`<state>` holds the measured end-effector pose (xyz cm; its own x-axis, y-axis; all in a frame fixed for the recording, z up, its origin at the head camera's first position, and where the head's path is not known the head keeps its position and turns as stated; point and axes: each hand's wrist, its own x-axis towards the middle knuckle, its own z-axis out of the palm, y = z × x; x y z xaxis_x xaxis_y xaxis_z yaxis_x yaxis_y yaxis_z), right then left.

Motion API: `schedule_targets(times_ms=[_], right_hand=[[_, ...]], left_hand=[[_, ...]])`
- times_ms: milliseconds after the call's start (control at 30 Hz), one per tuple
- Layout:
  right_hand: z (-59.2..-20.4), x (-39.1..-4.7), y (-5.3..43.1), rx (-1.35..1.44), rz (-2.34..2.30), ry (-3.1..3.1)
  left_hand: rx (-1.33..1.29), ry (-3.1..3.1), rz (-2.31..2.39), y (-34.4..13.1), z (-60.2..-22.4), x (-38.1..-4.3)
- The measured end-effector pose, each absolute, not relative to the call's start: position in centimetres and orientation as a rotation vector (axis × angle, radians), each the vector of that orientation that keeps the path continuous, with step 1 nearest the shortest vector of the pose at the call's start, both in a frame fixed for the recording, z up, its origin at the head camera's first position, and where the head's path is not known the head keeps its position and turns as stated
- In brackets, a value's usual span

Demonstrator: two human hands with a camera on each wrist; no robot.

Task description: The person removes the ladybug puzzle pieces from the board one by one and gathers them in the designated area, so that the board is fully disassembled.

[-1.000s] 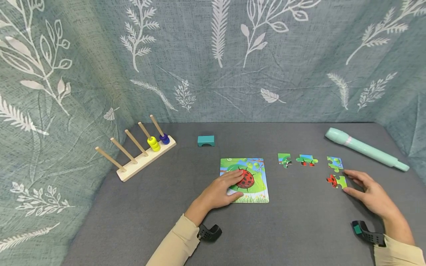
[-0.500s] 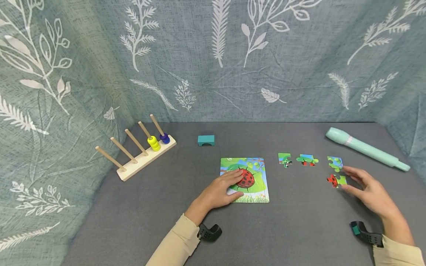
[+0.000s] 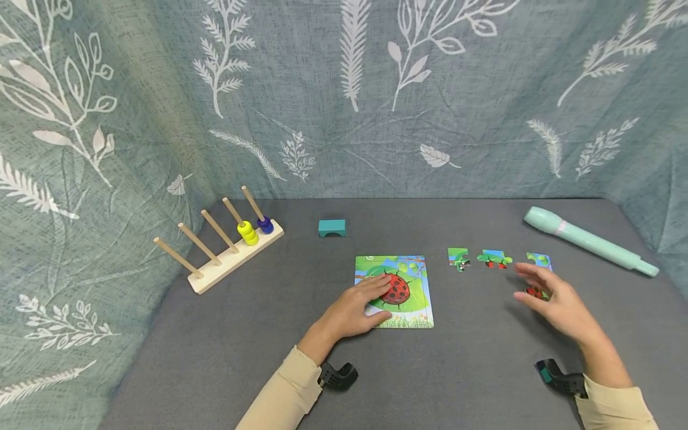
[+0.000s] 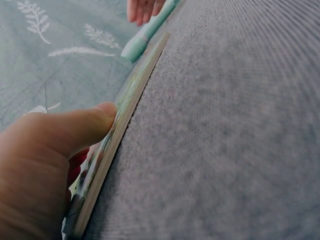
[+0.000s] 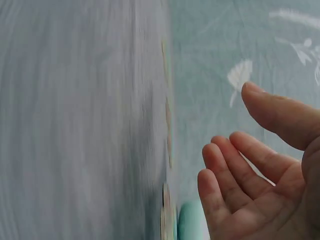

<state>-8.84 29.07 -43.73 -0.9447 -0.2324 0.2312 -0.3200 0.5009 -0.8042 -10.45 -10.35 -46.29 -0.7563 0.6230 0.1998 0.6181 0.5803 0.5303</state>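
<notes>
Left hand (image 3: pixel 352 307), relaxed, rests on ladybug puzzle (image 3: pixel 409 294), left of 4 loose pieces (image 3: pixel 495 258); right hand (image 3: pixel 561 304) wide, empty, beside them. Low right-hand sweep could scatter them; left-hand pressure could skid puzzle.

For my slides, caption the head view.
Left hand rests on a ladybug board; empty right hand hovers by loose puzzle pieces.

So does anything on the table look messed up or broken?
Nothing looks spilled or broken. The oddest thing is the peg stand: only two of its five pegs hold beads, so it looks unfinished. The loose puzzle pieces lie right of the ladybug board, two partly hidden behind the right hand.
</notes>
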Motion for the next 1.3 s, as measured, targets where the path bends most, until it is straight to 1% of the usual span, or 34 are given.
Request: schedule_targets(times_ms=[233, 533, 867, 1167, 1300], right_hand=[[-43.6, -9.6, 25.3, 0.612, 1.494, -2.620], [-43.5, -10.8, 20.6, 0.656, 1.519, -2.771], [-43.6, -11.9, 15.7, 0.828, 1.601, -2.768], [-44.5, -12.7, 12.8, 0.889, 1.574, -2.800], [-44.9, -12.6, 12.1, 0.882, 1.452, -2.845]], left_hand=[[1.108, 2.798, 0.966, -10.5, -46.3, -10.4], [1.033, 2.848, 0.982, -12.0, -46.5, -10.4], [1.018, 2.876, 0.997, -12.7, -47.0, -10.2], [0.993, 2.879, 0.942, -12.7, -46.9, -10.1], [0.990, 2.871, 0.947, -12.7, -46.9, -10.0]])
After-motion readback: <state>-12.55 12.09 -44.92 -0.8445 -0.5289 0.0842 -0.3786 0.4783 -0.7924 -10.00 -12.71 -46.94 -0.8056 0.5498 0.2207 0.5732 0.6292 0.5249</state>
